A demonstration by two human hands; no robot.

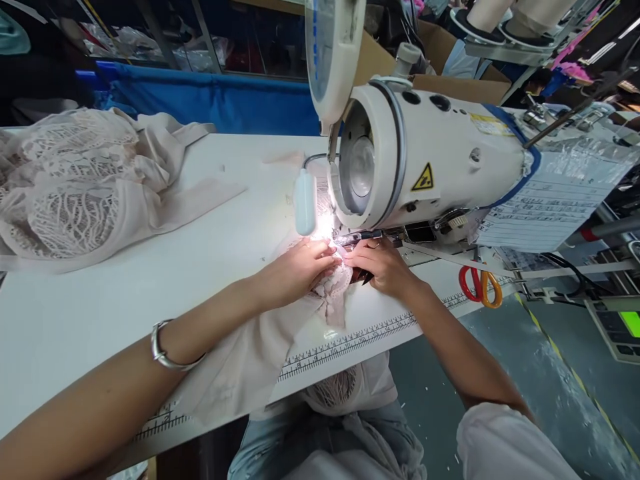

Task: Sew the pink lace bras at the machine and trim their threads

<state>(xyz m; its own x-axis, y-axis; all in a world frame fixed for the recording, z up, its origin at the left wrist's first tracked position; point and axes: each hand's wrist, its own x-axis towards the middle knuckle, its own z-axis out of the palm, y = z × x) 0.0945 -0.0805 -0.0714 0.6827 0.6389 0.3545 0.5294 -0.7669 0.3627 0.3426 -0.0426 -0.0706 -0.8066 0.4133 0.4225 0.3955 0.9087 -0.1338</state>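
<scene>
Under the lit needle area of the white sewing machine (450,147) lies a pale beige lace bra (333,297). Its plain fabric trails left across the table and over the front edge. My left hand (295,272) presses on the lace, fingers bent and closed on it beside the needle. From the other side, my right hand (384,268) pinches the edge of the same piece. A dark pointed thing (367,277) pokes out beneath the right fingers; its kind is hidden. Bright glare hides the exact stitching spot.
Several beige lace bras (80,187) are heaped at the table's left. A white lamp (305,203) stands close by the needle. Scissors (483,287) with red and orange handles hang at the right edge. A ruler strip (350,343) runs along the front. Written sheets (545,200) hang from the machine.
</scene>
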